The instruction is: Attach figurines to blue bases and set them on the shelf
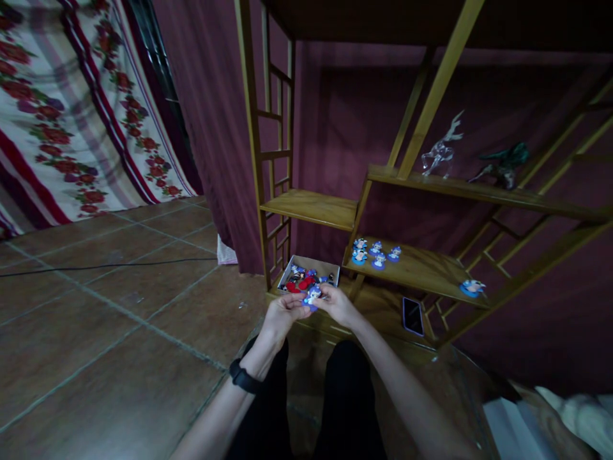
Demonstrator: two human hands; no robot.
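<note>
My left hand (282, 313) and my right hand (338, 303) meet in front of a wooden shelf unit, both closed on one small blue and white figurine (312, 295). Just behind them a shallow cardboard box (330, 268) on the lowest shelf holds several more small figurines, blue and red. On the shelf to the right several blue figurines (376, 253) stand in a cluster, and one more figurine (472, 287) lies alone near that shelf's right end. A black band sits on my left wrist.
A dark phone (412, 315) lies on the bottom shelf right of my hands. A clear glass deer (441, 150) and a dark green figure (504, 163) stand on an upper shelf. Maroon curtains hang behind; a floral cloth and a cable lie left on tiled floor.
</note>
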